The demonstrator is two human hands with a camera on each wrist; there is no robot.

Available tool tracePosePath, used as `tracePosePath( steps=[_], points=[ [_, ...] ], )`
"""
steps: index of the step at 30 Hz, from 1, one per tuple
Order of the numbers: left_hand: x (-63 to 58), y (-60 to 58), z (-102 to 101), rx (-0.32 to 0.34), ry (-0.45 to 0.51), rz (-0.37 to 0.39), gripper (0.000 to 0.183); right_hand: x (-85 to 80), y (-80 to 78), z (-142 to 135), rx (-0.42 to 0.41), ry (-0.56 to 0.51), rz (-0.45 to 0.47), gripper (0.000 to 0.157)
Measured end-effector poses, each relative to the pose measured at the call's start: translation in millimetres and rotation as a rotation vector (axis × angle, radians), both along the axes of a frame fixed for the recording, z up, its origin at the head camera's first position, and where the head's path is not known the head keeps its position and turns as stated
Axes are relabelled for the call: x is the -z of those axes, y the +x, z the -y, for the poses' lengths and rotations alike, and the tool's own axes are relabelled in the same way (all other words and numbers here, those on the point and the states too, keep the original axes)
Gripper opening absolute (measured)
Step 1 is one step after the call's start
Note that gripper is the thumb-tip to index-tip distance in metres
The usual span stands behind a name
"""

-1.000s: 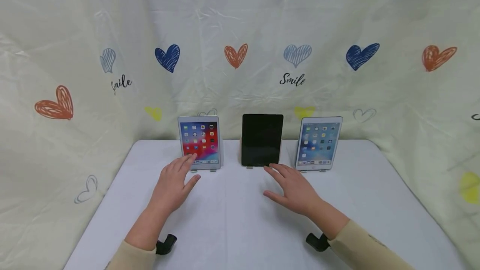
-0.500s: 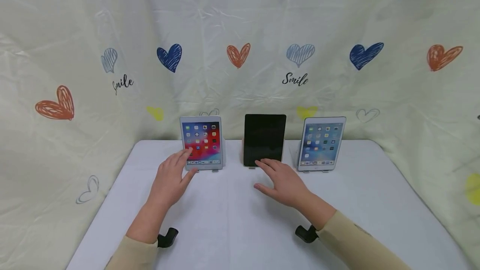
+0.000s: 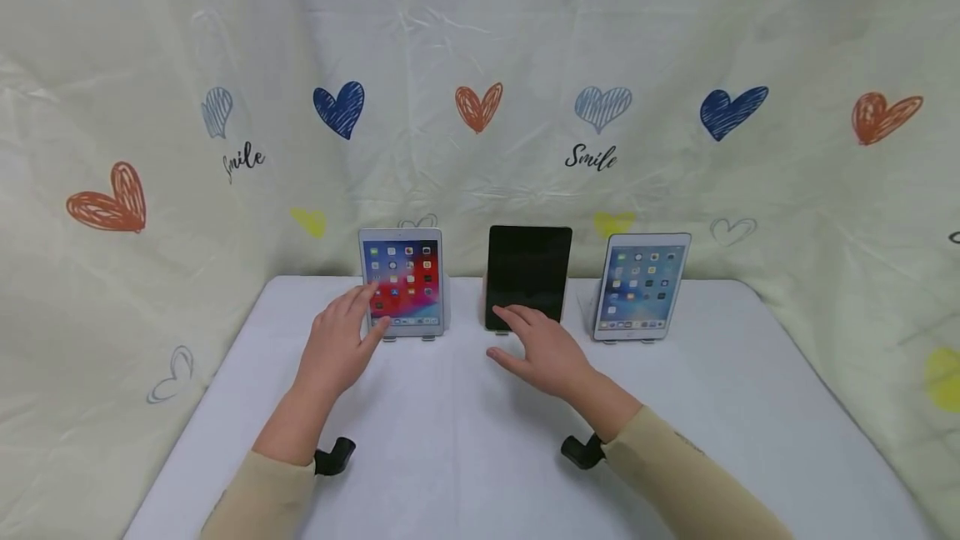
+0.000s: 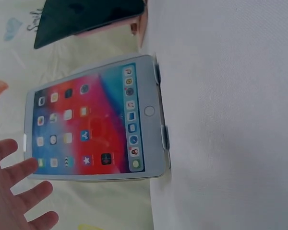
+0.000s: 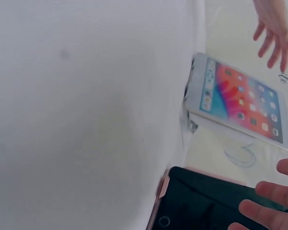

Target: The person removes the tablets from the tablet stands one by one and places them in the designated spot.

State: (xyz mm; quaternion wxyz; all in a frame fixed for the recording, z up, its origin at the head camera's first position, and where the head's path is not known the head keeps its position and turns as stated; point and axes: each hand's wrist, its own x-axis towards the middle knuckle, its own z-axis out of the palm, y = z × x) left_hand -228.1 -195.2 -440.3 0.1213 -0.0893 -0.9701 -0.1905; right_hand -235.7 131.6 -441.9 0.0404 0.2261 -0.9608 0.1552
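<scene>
Three tablets lean on small stands along the back of the white table. My left hand (image 3: 339, 338), fingers spread and slightly bent, is in front of the left tablet (image 3: 405, 286), which shows app icons on a red and blue screen. Its fingertips overlap that tablet's left edge in the head view. My right hand (image 3: 546, 350) is in front of the middle tablet (image 3: 529, 269), whose screen is dark, and overlaps its lower edge. Neither hand holds anything. In the right wrist view, fingers (image 5: 264, 213) reach over the dark tablet.
The right tablet (image 3: 642, 286), white with a lit blue screen, stands tilted at the back right. A pale curtain (image 3: 525, 40) printed with hearts hangs behind the white table (image 3: 465, 457). Each wrist wears a black camera mount (image 3: 335, 457).
My right hand has moved left and forward, from between the middle and right tablets to before the middle one. My left hand has risen slightly along the left tablet.
</scene>
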Motion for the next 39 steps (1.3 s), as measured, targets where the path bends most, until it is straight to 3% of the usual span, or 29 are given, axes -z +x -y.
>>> tracePosePath(
  steps=[8,24,31,39],
  points=[
    [4.7,-6.6,4,-0.013,0.017,0.009,0.069,-5.2,-6.8,22,0.048,-0.052,0.071,0.074],
    [10.4,-24.5,15,-0.131,0.109,0.063,0.071,-2.0,-24.8,49,0.121,-0.107,0.137,0.071],
    [14.0,-37.4,19,-0.153,0.127,0.096,0.069,-6.4,-32.7,66,0.17,-0.135,0.189,0.071],
    [10.0,-53.1,19,-0.189,0.148,0.123,0.065,-10.0,-43.6,80,0.208,-0.185,0.21,0.066]
  ],
)
